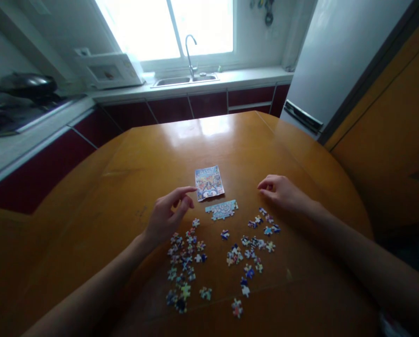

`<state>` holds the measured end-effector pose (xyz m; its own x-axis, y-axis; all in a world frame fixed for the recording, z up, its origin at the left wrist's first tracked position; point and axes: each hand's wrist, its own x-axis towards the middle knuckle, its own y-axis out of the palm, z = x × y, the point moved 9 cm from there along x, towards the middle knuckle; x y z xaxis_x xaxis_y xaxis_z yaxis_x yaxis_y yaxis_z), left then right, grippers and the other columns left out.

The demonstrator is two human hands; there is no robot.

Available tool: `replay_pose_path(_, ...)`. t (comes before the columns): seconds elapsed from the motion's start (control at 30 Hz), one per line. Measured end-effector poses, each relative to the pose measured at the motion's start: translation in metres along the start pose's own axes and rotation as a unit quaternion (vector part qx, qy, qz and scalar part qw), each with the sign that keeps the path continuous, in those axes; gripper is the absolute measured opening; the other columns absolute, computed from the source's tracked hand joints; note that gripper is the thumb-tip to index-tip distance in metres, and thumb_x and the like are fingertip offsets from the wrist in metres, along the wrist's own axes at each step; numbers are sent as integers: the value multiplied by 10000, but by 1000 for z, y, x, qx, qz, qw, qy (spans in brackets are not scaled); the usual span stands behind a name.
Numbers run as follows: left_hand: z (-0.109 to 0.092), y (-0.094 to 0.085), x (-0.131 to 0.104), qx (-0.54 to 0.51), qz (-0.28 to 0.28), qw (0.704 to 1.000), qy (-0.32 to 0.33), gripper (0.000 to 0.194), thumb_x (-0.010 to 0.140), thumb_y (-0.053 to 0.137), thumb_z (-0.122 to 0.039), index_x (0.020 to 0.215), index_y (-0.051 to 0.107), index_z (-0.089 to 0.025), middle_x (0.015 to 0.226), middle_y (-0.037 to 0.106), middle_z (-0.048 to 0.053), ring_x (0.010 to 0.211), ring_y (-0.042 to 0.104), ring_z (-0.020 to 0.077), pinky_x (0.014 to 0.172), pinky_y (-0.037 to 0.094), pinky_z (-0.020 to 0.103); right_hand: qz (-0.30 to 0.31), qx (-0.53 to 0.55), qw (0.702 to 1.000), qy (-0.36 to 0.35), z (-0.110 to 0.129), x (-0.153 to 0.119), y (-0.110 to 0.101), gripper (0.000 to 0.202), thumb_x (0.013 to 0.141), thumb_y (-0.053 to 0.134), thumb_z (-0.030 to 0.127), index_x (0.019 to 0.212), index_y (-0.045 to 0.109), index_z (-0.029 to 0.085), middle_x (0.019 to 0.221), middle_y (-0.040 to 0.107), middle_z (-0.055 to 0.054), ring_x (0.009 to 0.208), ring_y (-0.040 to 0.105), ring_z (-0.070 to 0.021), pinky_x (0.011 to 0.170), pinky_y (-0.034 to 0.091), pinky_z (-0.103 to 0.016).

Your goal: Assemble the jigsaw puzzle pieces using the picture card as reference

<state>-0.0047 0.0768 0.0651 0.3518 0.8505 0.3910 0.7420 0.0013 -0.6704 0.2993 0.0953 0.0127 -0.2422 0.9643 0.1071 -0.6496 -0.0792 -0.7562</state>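
My left hand (169, 210) hovers left of a small printed picture sheet (209, 182). Its index finger stretches to the sheet's left edge, the other fingers are bent, and nothing shows in its grasp. A joined strip of jigsaw puzzle (222, 210), pale blue and white, lies just below the sheet. Farther right, my right hand (279, 191) rests on the table with its fingers curled in and no object visible in them. Loose puzzle pieces (253, 242) are scattered below it, and a denser group of pieces (184, 252) lies beneath my left hand.
The wooden table (153, 154) has a curved edge. Beyond it stand a counter with a sink (186, 80), a faucet (191, 54) and a white microwave (111, 70). A pan (27, 85) sits on the stove at left; a refrigerator (339, 61) stands at right.
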Motion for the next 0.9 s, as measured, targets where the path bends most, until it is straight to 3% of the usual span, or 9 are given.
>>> replay_pose_path(0.2,9,-18,-28,19,3,999,-40,250,957,523,-335,1088,676,-186,743,697,-3,645,624,126,589,455,225,101,-2,995,2,9,-14,14,136,827,630,281,800,732,196,744,711,-34,655,631,-164,592,453,-282)
replay_pose_path(0.4,28,-20,-55,6,-8,996,-89,247,949,516,-339,1059,682,-193,746,691,-4,638,638,137,569,480,221,158,-21,987,19,10,-29,9,175,805,675,343,697,716,211,655,675,-20,566,577,-148,493,372,-270)
replay_pose_path(0.7,41,-22,-50,15,-17,995,-94,259,964,497,-319,1080,682,-179,769,698,8,660,621,132,593,462,222,238,-30,970,46,4,-42,22,275,785,712,478,706,713,215,666,686,-34,582,589,-171,492,344,-284)
replay_pose_path(0.9,46,-28,-50,36,41,996,-65,229,943,565,-344,1011,705,-176,780,712,24,641,594,120,571,425,216,233,-9,971,50,-11,-35,28,497,893,518,614,687,719,209,635,669,-40,535,529,-159,515,342,-300)
